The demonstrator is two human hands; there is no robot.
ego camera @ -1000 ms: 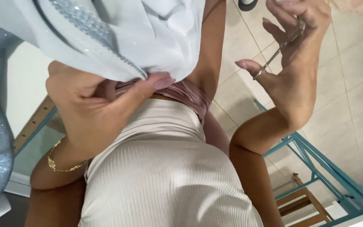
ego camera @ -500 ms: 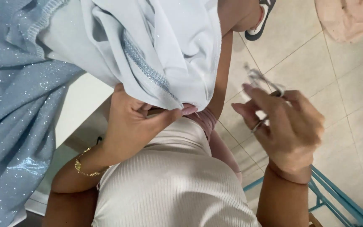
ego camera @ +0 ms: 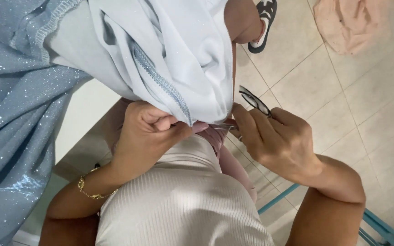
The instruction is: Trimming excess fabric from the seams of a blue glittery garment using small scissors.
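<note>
The left hand (ego camera: 149, 130) is closed into a loose fist, thumb pressed against the curled fingers, pinching the stitched hem of the white cloth (ego camera: 178, 59) that hangs from the top of the view. A thin gold bracelet (ego camera: 90, 189) circles its wrist at about 8 o'clock from the hand.

The right hand (ego camera: 279, 139) sits at 3 o'clock from the left, fingers bent and narrow, gripping small snips (ego camera: 254, 102); their dark loop handle sticks up at 11 o'clock from the knuckles, and the tip points toward the cloth's lower edge, just beside the left thumb. Whether the blades touch the hem cannot be told.

The white cloth fills the centre top; a glittery blue fabric (ego camera: 14, 114) lies against it at 9 o'clock. On the tiled floor (ego camera: 343, 114), a sandal (ego camera: 263, 23) shows at 1 o'clock and a pink cloth (ego camera: 347, 23) at 2 o'clock. A teal frame (ego camera: 379, 223) is at 5 o'clock.
</note>
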